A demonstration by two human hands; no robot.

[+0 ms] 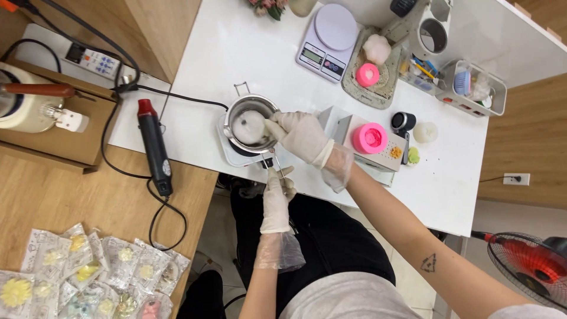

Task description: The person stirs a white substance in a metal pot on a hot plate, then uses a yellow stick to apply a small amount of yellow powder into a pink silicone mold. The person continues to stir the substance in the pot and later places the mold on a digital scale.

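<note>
A small steel pot [250, 125] with pale, half-melted wax inside sits on a small white hot plate [231, 155] on the white table [248, 53]. My left hand [276, 198], in a clear glove, grips the pot's thin wire handle just below the table edge. My gloved right hand [301, 136] rests over the pot's right rim, fingers pointing into the wax; whether it pinches a small tool is not clear.
Black and red heat gun [155, 146] with cord left of the pot. White scale [328, 40], pink silicone moulds [370, 138], tray and organiser to the right. Packaged wax flowers [88, 277] on the wooden desk. A red fan [528, 266] stands at lower right.
</note>
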